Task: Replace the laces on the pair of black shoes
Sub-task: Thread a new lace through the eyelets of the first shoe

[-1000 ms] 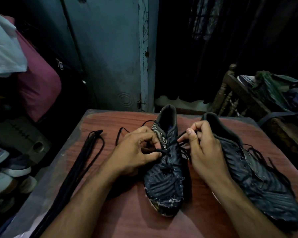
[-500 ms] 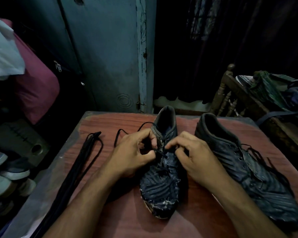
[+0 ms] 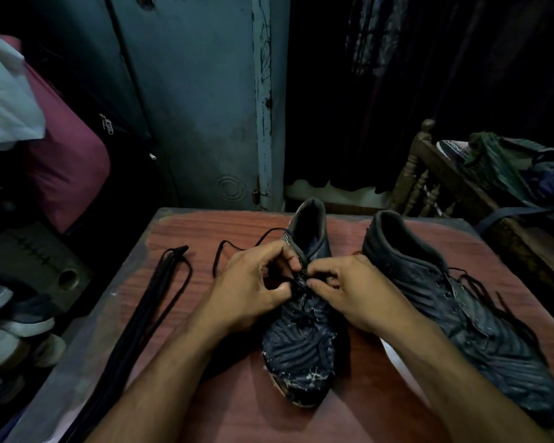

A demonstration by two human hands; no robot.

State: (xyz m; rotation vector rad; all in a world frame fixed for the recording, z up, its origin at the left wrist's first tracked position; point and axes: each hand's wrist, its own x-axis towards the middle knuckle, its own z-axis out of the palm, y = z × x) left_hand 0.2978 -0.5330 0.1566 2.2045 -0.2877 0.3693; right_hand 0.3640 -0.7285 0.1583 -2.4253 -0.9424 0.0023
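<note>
Working at the upper eyelets of the left-hand black shoe (image 3: 301, 340), which stands toe toward the camera on the reddish table (image 3: 205, 225). Left hand (image 3: 253, 292) and right hand (image 3: 359, 292) meet over the tongue, fingers curled; each appears to pinch a piece of the thin black lace (image 3: 296, 286) between thumb and forefinger, though the exact contact is dim. One free end of that lace (image 3: 224, 247) trails off to the left across the table. Lower eyelets still carry lace crossings, so this shoe reads as only partly unthreaded; judged early in the task. Second black shoe (image 3: 461, 314) lies just to the right, apart from the hands, with its lace loose but still threaded; untouched as far as shown. A bundle of long black laces (image 3: 160, 292), probably the replacements, lies straight along the table's left side, well apart from both shoes. Remaining: finish stripping both shoes, then thread both anew.
</note>
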